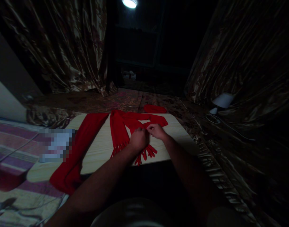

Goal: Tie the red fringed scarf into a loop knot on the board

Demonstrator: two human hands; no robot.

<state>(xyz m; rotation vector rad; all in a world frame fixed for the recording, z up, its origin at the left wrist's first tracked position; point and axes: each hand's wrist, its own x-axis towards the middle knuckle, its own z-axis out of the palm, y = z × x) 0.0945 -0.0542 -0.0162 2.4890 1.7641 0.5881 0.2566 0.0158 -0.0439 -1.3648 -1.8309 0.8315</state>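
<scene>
A red fringed scarf [117,124] lies looped over the light wooden table [99,146], its tassels spread toward the near edge. My left hand [140,138] is closed on the scarf just above one fringed end, its fingertips turned out of sight. Close against it, my right hand [156,130] is closed in a pinch at the red cloth; the bit between thumb and fingers is too small and dark to make out fully. Another long red stretch of fabric [87,138] crosses the table's left part and hangs over the near edge.
A small red bundle [155,109] rests beyond the table's far edge. To the left, a pixelated patch [57,145] covers some object. Striped bedding [12,142] is at the left, a white lamp [223,100] with a cord at the right, and patterned curtains [87,47] behind.
</scene>
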